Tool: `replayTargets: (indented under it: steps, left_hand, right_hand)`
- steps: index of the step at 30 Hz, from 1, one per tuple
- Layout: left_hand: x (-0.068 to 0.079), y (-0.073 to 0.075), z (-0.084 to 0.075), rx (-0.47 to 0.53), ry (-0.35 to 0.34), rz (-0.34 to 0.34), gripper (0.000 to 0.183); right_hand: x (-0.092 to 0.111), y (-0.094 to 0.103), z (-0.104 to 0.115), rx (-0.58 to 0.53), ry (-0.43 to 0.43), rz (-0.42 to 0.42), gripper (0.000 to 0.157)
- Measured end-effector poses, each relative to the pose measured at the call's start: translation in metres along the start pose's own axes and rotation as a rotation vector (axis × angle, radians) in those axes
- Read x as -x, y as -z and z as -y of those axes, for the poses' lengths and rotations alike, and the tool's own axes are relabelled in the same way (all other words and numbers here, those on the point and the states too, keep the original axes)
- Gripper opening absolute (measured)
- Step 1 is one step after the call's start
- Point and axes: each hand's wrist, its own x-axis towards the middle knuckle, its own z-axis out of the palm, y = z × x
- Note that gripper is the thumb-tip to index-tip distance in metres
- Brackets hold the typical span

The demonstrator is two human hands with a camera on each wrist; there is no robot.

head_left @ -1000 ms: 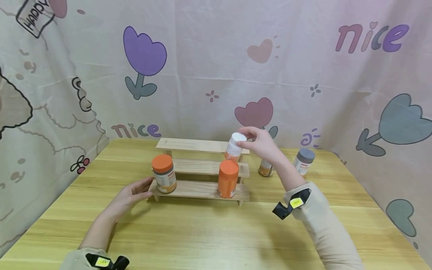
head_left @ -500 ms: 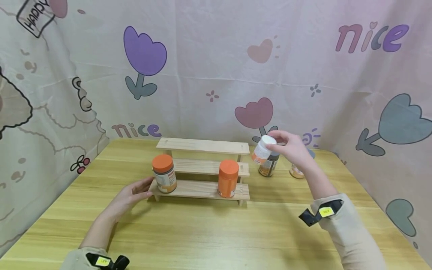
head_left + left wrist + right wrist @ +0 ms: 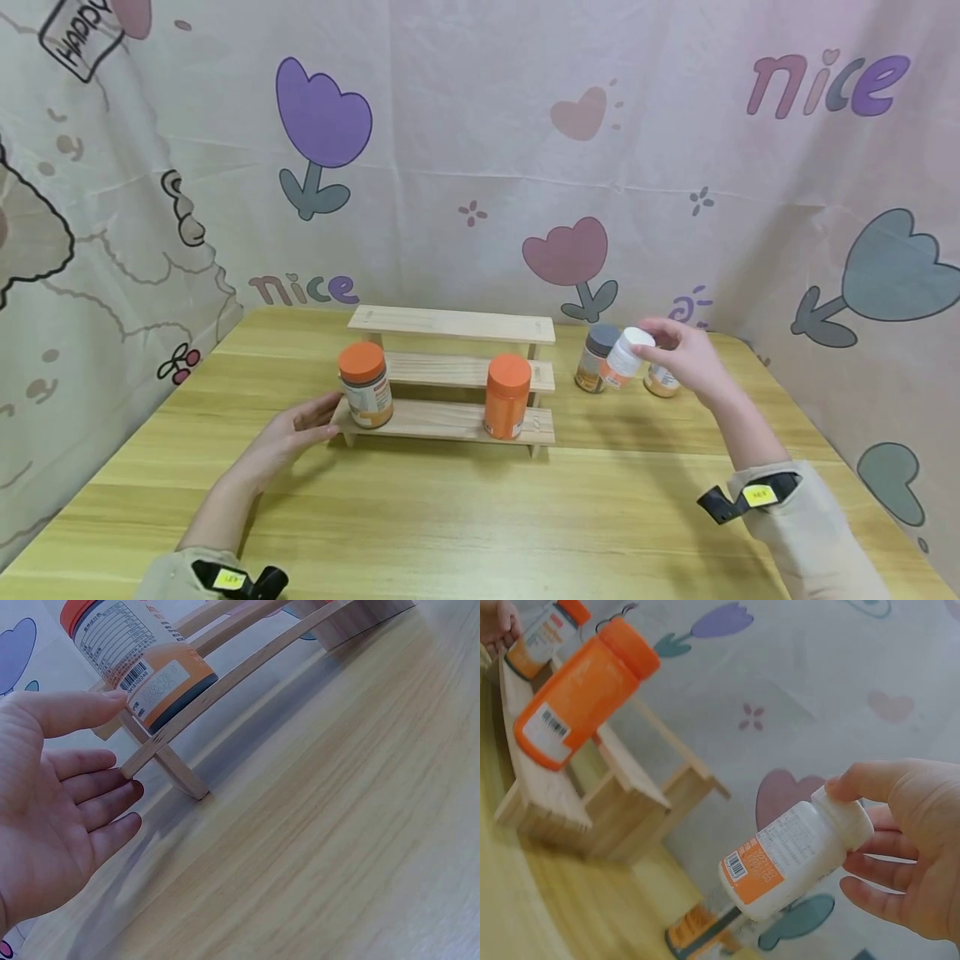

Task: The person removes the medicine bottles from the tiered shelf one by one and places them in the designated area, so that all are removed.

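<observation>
By its white cap, my right hand [image 3: 682, 354] pinches a white pill bottle [image 3: 787, 859] with an orange label, held tilted above the table at the right. In the head view the bottle overlaps a grey-capped jar [image 3: 592, 367]. My left hand [image 3: 300, 433] is at the left end of a three-tier wooden stand [image 3: 442, 421]; its fingers are extended, with fingertips right at the lowest board's end and the thumb close to the jar there [image 3: 142, 660]. That jar has an orange lid and stands on the lowest tier. An all-orange bottle [image 3: 506, 398] stands on the same tier, further right.
Another jar [image 3: 662, 382] stands on the table at the right, partly behind my right hand. A printed cloth [image 3: 450, 125] hangs behind the wooden table [image 3: 420, 517]. The two upper tiers of the stand rise behind the lowest one.
My right hand has carried the white pill bottle from above the stand's right end rightward, past the grey-capped jar's front. My left hand has stayed at the stand.
</observation>
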Motion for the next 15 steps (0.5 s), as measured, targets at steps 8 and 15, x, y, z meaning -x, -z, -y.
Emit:
replayTargets:
  steps: [8,15]
  left_hand:
    - [-0.001,0.000,0.001,0.020,0.004,0.009,0.065]
    - [-0.001,0.001,0.002,0.027,0.006,0.011,0.065]
  right_hand:
    - [0.009,-0.005,-0.029,0.013,-0.026,-0.020,0.054]
    - [0.014,-0.009,-0.048,0.014,-0.082,-0.004,0.058]
